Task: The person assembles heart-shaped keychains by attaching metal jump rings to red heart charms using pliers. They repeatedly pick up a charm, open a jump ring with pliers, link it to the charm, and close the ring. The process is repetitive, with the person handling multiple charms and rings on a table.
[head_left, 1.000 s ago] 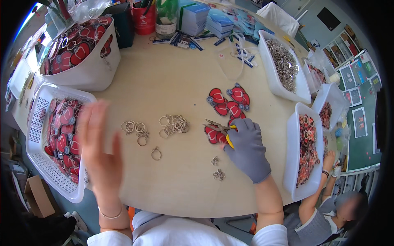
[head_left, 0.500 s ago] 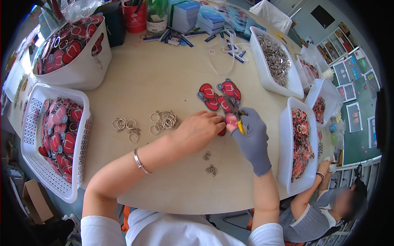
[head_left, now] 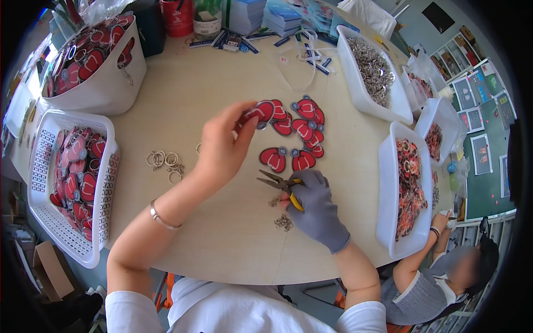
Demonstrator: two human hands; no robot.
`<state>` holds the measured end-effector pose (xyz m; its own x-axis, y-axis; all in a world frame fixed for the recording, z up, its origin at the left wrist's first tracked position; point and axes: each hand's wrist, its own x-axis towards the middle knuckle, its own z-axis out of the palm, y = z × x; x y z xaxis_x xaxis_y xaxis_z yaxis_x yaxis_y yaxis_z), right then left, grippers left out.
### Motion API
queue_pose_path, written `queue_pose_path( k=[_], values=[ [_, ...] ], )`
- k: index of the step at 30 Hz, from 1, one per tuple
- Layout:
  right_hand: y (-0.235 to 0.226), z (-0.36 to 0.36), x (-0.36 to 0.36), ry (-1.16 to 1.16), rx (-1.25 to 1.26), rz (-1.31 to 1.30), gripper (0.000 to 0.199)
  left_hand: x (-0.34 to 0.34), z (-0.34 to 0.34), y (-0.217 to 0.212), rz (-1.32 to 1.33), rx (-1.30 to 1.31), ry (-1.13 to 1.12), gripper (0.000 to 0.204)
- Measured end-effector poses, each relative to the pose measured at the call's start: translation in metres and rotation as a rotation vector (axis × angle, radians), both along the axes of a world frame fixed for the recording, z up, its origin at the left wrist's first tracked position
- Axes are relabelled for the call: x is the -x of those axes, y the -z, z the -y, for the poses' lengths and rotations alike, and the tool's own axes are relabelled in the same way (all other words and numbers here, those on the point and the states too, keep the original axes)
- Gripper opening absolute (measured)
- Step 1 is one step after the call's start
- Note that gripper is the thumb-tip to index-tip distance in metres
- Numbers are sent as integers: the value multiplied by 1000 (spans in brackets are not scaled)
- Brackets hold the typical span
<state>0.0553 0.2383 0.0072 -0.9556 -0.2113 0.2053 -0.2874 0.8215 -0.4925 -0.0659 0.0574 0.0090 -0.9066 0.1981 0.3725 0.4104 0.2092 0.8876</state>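
Note:
My left hand (head_left: 226, 139) holds a red charm (head_left: 262, 112), flat and grey-edged with a small round tab, between thumb and fingers above the table. It looks like a pair of flip-flops. In my right hand (head_left: 319, 208), which wears a grey glove, are pliers (head_left: 280, 182) with yellow handles; their jaws are parted with nothing visible between them. Beneath the pliers lie small metal links (head_left: 283, 222), partly covered by my right fingertips. Several more red charms (head_left: 303, 129) are spread on the table beyond both hands. Key rings (head_left: 166, 161) lie left of my left forearm.
A white basket (head_left: 108, 183) and a tall white bin (head_left: 102, 105) of red charms stand at left. On the right are white trays of metal rings (head_left: 373, 72) and orange-red pieces (head_left: 410, 194). Booklets (head_left: 242, 16) stand at the back. Another person (head_left: 427, 277) sits at lower right.
My left hand has risen away from my right hand and now holds a red charm. My right hand has drawn the pliers back toward me and left, over the small links.

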Motion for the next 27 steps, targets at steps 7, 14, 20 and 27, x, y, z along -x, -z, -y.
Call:
queue_pose_path(
  k=[7,14,20,27],
  values=[
    [1,-8,6,28,55,-3,14,-46,39,-10,599,-472,224,20],
    [0,-4,6,50,254,108,13,-69,42,-1,968,-399,407,21],
    [-1,-4,9,49,-113,-67,15,-68,36,5,965,-231,462,20],
    [5,-7,8,144,-22,-63,19,-68,36,3,1007,-329,398,22]
  ],
)
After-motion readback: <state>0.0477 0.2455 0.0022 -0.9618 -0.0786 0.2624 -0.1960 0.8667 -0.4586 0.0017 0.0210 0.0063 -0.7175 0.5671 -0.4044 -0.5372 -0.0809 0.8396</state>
